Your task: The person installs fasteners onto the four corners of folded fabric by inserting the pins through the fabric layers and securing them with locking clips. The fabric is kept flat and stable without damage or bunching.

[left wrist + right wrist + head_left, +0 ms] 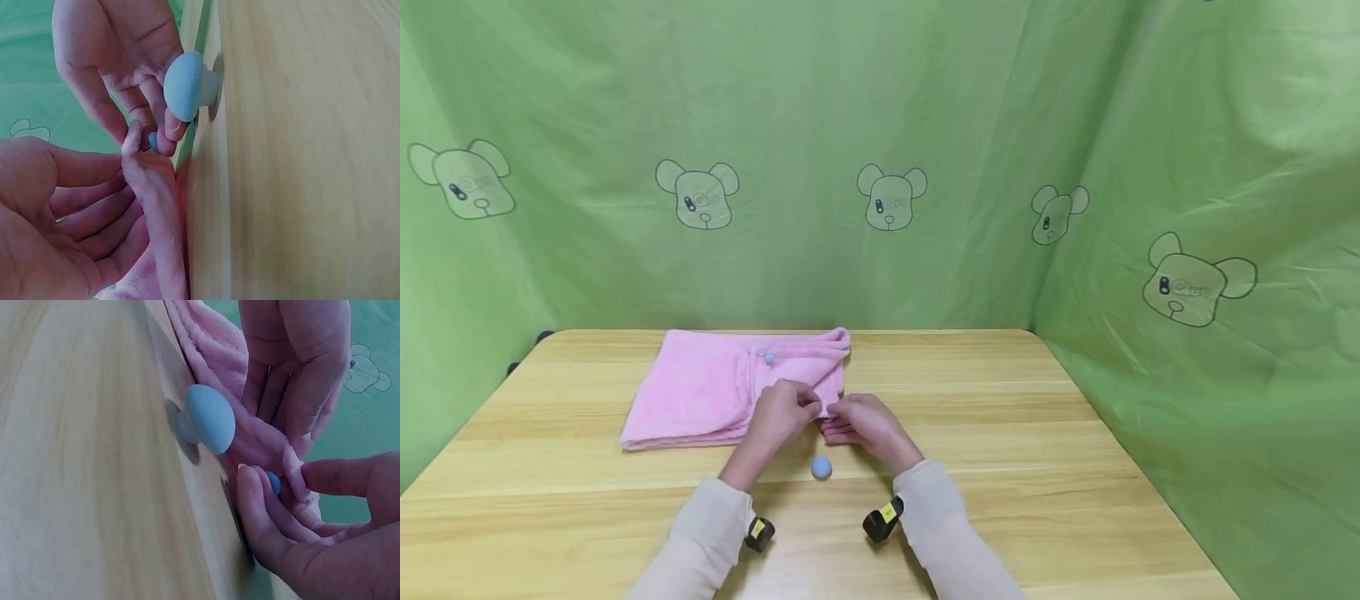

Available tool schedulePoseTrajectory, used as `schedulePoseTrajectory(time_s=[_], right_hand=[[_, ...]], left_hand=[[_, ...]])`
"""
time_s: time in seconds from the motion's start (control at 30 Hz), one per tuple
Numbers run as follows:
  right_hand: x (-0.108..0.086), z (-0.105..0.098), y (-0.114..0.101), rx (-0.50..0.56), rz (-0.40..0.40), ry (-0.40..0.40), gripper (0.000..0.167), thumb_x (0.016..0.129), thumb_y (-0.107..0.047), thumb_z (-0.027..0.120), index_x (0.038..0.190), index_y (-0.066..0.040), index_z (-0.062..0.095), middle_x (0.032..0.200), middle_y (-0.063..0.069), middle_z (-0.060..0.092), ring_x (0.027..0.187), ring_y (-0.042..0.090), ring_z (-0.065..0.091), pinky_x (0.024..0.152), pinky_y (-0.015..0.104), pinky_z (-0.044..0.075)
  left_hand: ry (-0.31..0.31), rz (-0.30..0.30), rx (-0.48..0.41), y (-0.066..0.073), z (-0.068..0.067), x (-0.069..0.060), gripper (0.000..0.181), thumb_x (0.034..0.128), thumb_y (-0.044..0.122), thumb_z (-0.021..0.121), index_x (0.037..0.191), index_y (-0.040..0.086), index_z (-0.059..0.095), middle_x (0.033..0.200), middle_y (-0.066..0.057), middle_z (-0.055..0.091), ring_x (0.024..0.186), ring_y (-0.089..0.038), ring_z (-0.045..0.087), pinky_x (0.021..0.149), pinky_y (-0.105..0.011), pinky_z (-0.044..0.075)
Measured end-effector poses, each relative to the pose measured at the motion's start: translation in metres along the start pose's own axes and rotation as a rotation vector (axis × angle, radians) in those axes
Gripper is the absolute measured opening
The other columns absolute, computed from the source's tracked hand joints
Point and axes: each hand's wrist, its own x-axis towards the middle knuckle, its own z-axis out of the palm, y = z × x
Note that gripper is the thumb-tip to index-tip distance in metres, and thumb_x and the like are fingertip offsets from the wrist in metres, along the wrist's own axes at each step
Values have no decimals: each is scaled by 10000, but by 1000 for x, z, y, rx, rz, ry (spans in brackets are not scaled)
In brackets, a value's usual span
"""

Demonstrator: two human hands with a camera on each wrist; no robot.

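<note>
A folded pink plush cloth [692,383] lies on the table. My left hand [784,410] pinches its near right edge between thumb and fingers. Right beside it, my right hand [868,423] pinches the same edge, thumb on one side and fingers on the other. A small blue knob [274,482] sits at the cloth between my right fingers; the rest of that piece is hidden. Apart from both hands, a light blue mushroom-shaped piece [822,467] stands upright on its base, cap up. Another small blue piece [769,358] is on the cloth's upper part.
The light wooden table [1037,500] extends around the cloth on all sides. A green curtain [805,100] printed with bear heads encloses the back and sides. A black camera is strapped at each wrist.
</note>
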Motion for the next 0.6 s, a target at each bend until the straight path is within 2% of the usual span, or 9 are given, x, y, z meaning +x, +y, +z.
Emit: schedulePoseTrajectory(time_s=[0.3, 0.43, 0.6], right_hand=[[-1, 1, 1, 16, -8, 21, 276, 998, -107, 581, 1126, 135, 616, 1014, 272, 724, 752, 175, 712, 819, 361, 619], [-2, 2, 1, 28, -12, 43, 250, 969, -73, 580, 1105, 132, 625, 989, 261, 728, 749, 188, 721, 803, 358, 622], [-1, 3, 3, 44, -37, 68, 212, 942, -22, 553, 1065, 133, 630, 882, 181, 726, 707, 168, 706, 750, 315, 623]], left_hand=[[-27, 3, -3, 0, 1, -1, 34, 857, 96, 771, 880, 113, 789, 830, -15, 767, 739, -160, 646, 762, -369, 527], [-37, -6, -7, -1, 1, 0, 53, 853, 106, 777, 902, 118, 792, 852, -18, 772, 758, -168, 655, 781, -384, 529], [-52, -14, -1, -1, 1, 0, 80, 845, 100, 780, 922, 117, 795, 890, -35, 778, 805, -194, 670, 816, -415, 530]])
